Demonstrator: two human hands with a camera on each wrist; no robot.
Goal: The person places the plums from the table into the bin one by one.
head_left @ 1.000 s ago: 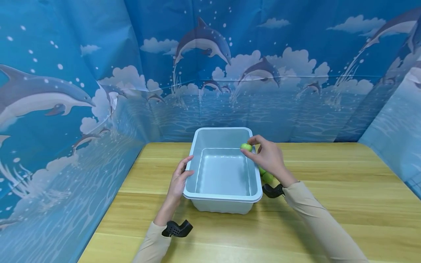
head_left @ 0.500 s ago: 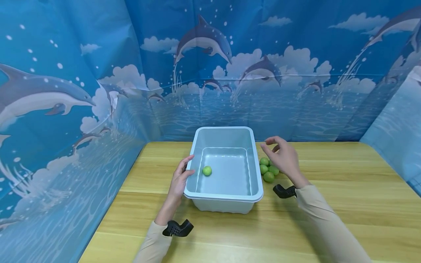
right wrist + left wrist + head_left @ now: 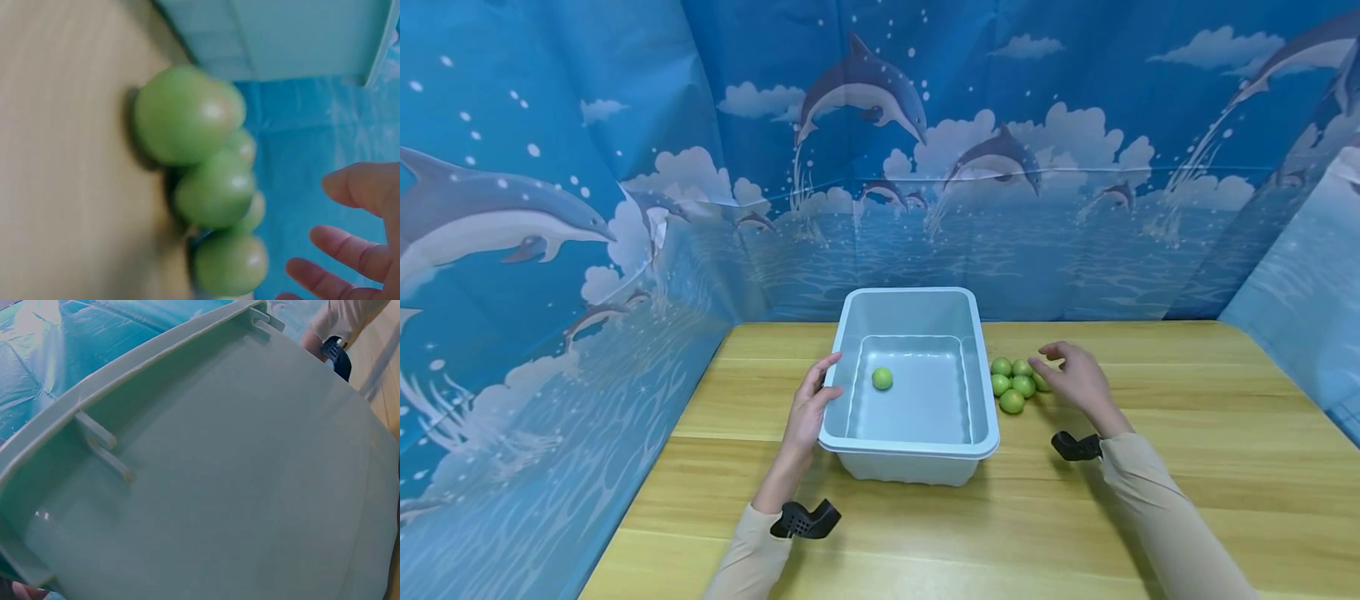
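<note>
1. Okay, now seeing one green fruit (image 3: 882,378) sitting inside the tub (image 3: 910,448), no longer getting pinched over the right rim like a second ago. Also creeping a touch toward the tub's middle, so probably rolling a bit.
2. Reading that as one in and plenty left: counting at least six in the cluster of fruits (image 3: 1023,386) lying just right of the tub.
3. Gripping the tub's left rim with the left hand (image 3: 807,412), with thumb and index finger hooking over the edge. Basically not budging.
4. Swinging farther right of the tub with the right hand (image 3: 1078,379), holding nothing, keeping thumb and fingers half spread beside the cluster. Seeing a gap to the fruits from that wrist.
</note>
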